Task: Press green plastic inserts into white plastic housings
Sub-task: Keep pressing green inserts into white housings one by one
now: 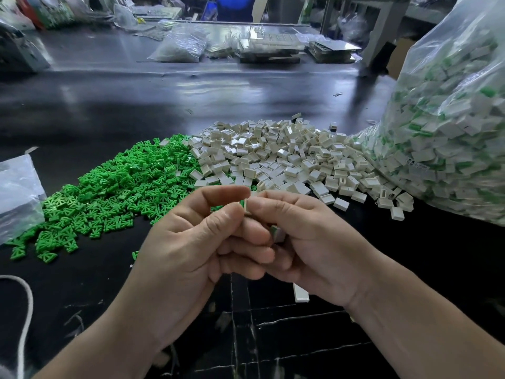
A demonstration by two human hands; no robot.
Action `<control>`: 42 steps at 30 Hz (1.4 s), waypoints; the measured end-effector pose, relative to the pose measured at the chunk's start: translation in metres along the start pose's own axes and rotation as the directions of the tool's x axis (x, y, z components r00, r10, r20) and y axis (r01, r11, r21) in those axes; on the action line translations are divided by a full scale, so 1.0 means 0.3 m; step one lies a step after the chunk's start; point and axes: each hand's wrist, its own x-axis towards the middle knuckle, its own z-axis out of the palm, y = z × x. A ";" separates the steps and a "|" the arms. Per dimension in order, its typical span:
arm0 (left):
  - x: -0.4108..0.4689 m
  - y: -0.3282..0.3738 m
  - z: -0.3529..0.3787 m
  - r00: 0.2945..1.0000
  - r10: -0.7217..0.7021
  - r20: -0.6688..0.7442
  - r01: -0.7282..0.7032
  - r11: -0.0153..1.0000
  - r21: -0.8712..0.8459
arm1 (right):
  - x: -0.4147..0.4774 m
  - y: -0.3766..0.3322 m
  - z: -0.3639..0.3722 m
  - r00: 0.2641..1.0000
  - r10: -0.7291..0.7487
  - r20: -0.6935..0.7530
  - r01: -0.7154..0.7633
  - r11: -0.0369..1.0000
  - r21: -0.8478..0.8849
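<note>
Left hand (196, 242) pinches a small green plastic insert (241, 203); right hand (308, 242) pinches a small white plastic housing (247, 207) — parts touching between the fingertips, insert on the left, so the press likely runs rightward.

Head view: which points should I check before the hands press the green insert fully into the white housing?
1. Grip on the white housing by the right hand: ok.
2. Grip on the green insert by the left hand, at the housing's edge: ok.
3. Insert straight with the opening: cannot tell, mostly hidden.
4. The second white piece tucked in the right hand, secure: cannot tell.
5. Supply in the green pile and the white pile: ok.
</note>
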 end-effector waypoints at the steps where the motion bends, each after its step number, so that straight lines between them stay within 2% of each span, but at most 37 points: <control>1: -0.002 0.001 -0.005 0.999 0.048 -0.012 -0.046 0.992 0.122 | 0.001 -0.002 0.001 1.000 0.001 -0.015 -0.001 1.000 -0.019; 4: -0.017 0.000 -0.016 0.975 0.224 0.005 -0.197 0.847 0.494 | 0.001 -0.001 0.001 0.998 0.034 -0.047 -0.035 0.999 -0.025; 7: -0.030 0.000 -0.011 0.926 0.378 0.013 -0.268 0.631 0.728 | 0.001 0.001 0.004 0.997 0.069 -0.042 -0.069 0.998 0.008; 9: -0.034 0.002 -0.004 0.899 0.436 0.042 -0.289 0.518 0.805 | 0.000 0.003 0.005 0.995 0.091 -0.032 -0.090 0.996 0.027; 11: -0.038 0.003 0.001 0.883 0.463 0.075 -0.312 0.462 0.830 | -0.001 0.003 0.004 0.995 0.099 -0.020 -0.098 0.994 0.048; 13: -0.041 0.005 -0.001 0.875 0.477 0.085 -0.324 0.444 0.836 | 0.000 -0.003 -0.004 0.997 0.072 0.017 -0.074 0.988 0.138; 15: -0.040 0.008 -0.005 0.876 0.480 0.045 -0.291 0.451 0.844 | 0.003 -0.017 -0.023 0.999 0.006 0.048 -0.021 0.952 0.304; 18: -0.029 0.004 -0.017 0.902 0.429 0.048 -0.242 0.411 0.879 | 0.005 -0.047 -0.064 0.998 -0.049 -0.041 0.061 0.912 0.405; 20: -0.025 -0.014 -0.020 0.932 0.341 0.125 -0.236 0.308 0.921 | 0.002 -0.064 -0.088 0.992 -0.056 -0.110 0.087 0.950 0.300; 22: -0.030 -0.037 -0.006 0.943 0.228 0.243 -0.286 0.182 0.941 | 0.000 -0.070 -0.102 0.981 -0.067 -0.183 0.087 0.991 0.102; 25: -0.033 -0.079 0.032 0.892 0.054 0.449 -0.448 -0.029 0.893 | 0.001 -0.064 -0.109 0.962 -0.092 -0.256 0.090 0.996 -0.022; 27: -0.024 -0.103 0.047 0.860 -0.018 0.511 -0.510 -0.094 0.855 | 0.002 -0.060 -0.112 0.957 -0.093 -0.277 0.086 0.996 -0.037; 31: -0.008 -0.114 0.046 0.841 0.003 0.541 -0.539 -0.095 0.837 | 0.006 -0.049 -0.117 0.945 -0.101 -0.311 0.056 0.987 -0.150; 35: -0.008 -0.109 0.037 0.874 0.059 0.482 -0.474 -0.114 0.873 | 0.010 -0.029 -0.117 0.937 -0.114 -0.330 -0.021 0.925 -0.380; 37: -0.003 -0.090 0.016 0.912 0.152 0.381 -0.375 -0.069 0.924 | 0.007 -0.025 -0.118 0.944 -0.107 -0.314 -0.061 0.874 -0.482; 39: 0.004 -0.065 -0.007 0.937 0.253 0.239 -0.252 0.017 0.968 | 0.000 -0.022 -0.114 0.964 -0.061 -0.260 -0.097 0.827 -0.554; 42: 0.010 -0.053 -0.015 0.926 0.344 0.153 -0.197 0.097 0.975 | -0.005 -0.008 -0.095 0.986 0.035 -0.165 -0.127 0.798 -0.589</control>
